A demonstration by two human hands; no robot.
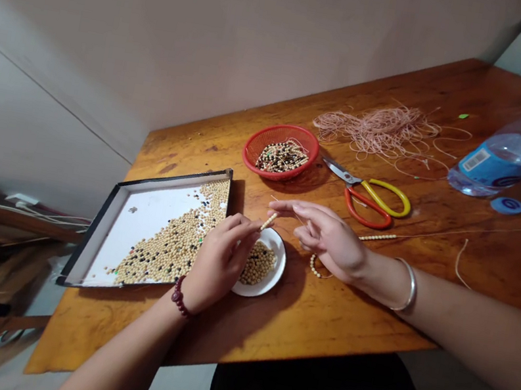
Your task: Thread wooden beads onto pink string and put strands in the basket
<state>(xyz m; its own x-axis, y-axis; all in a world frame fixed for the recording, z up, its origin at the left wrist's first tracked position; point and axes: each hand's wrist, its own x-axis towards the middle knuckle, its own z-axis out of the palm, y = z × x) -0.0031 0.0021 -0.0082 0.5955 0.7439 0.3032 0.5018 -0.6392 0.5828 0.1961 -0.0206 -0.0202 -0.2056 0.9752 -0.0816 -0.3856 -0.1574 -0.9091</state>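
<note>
My left hand (pixel 225 252), with a dark red bead bracelet at its wrist, pinches a short row of pale beads (pixel 269 221) above a small white dish (pixel 280 266) of beads. Facing it, my right hand (pixel 328 236) has its index finger stretched toward that row, the other fingers curled. A thin string (pixel 300 218) passes by its thumb and fingers and appears held there; the grip is partly hidden. Behind the right wrist, which wears a silver bangle, lies a strung row of pale beads (pixel 378 237). A small loop of beads (pixel 314 267) rests below the hand.
Left is a shallow black-edged tray (pixel 108 223) of loose beads. Behind the hands are a red basket (pixel 251 153) of beads, scissors (pixel 374 199) with yellow and red handles, and tangled pink string (pixel 381 132). A plastic bottle (pixel 500 162) and blue cap (pixel 507 206) stand right.
</note>
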